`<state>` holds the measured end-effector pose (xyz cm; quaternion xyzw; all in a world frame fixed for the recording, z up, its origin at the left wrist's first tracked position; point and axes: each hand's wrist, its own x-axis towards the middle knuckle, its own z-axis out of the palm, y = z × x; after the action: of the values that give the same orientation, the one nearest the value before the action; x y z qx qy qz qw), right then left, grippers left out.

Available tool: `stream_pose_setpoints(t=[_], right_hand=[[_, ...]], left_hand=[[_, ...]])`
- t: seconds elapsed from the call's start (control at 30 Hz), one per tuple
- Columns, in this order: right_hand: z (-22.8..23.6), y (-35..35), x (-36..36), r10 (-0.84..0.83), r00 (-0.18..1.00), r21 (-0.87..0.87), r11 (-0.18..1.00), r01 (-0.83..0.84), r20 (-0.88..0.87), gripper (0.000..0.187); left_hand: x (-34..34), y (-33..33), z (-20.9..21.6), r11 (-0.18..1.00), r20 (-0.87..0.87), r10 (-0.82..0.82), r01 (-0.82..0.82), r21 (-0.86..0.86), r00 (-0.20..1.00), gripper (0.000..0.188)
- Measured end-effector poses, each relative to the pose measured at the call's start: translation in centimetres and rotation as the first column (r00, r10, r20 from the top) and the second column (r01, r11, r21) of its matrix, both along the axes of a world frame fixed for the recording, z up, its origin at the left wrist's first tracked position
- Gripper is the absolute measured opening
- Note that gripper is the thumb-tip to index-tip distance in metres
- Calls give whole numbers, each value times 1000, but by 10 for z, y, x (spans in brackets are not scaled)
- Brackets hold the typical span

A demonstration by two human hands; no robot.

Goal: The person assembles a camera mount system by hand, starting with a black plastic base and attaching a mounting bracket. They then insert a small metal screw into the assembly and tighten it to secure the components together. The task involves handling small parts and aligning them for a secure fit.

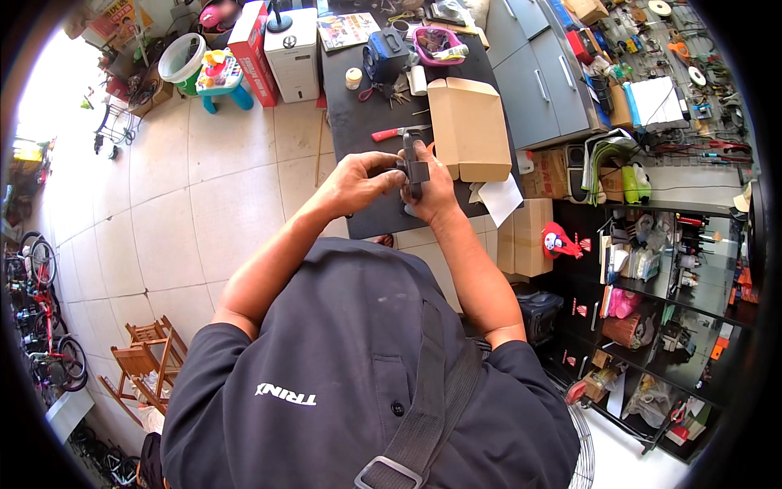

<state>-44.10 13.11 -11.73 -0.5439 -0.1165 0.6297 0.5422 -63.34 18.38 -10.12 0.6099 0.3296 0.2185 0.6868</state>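
Observation:
My right hand (437, 189) is wrapped round a small black part (414, 169), a long narrow piece with a wider block at its middle, whose exact kind I cannot make out. From the other side my left hand (358, 183) pinches at the part with thumb and fingers. Both hands are over the near end of a dark table (358, 138). Just beyond them lies a knife (391, 133) with a red handle. An open cardboard box (468, 126) rests on the table beside my right hand, with a white sheet of paper (501, 198) near its lower corner.
Farther up the table are a dark blue boxy device (386, 55), a pink basket (440, 45), a white roll (417, 81) and a small jar (353, 78). Grey cabinets (529, 81) and black shelves (586, 306) line the right. Wooden chairs (147, 359) and bicycles (49, 318) stand left.

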Motion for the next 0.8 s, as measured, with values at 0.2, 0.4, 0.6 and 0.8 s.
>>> stream_pose_setpoints(t=[0.2,0.4,0.6,0.8], right_hand=[[-7,-4,5,66,997,80,994,-68,31,40],[18,-4,-2,100,994,184,977,-105,33,39],[10,-3,-2,31,996,177,983,-46,86,39],[7,-4,5,33,999,70,997,-35,31,38]], left_hand=[[-2,3,-1,988,-87,-99,88,-125,991,44],[-7,13,-5,964,-9,-204,199,-174,979,46],[-3,13,-7,978,-5,-195,194,-83,981,38],[9,-4,-1,999,-13,37,-37,25,999,43]])
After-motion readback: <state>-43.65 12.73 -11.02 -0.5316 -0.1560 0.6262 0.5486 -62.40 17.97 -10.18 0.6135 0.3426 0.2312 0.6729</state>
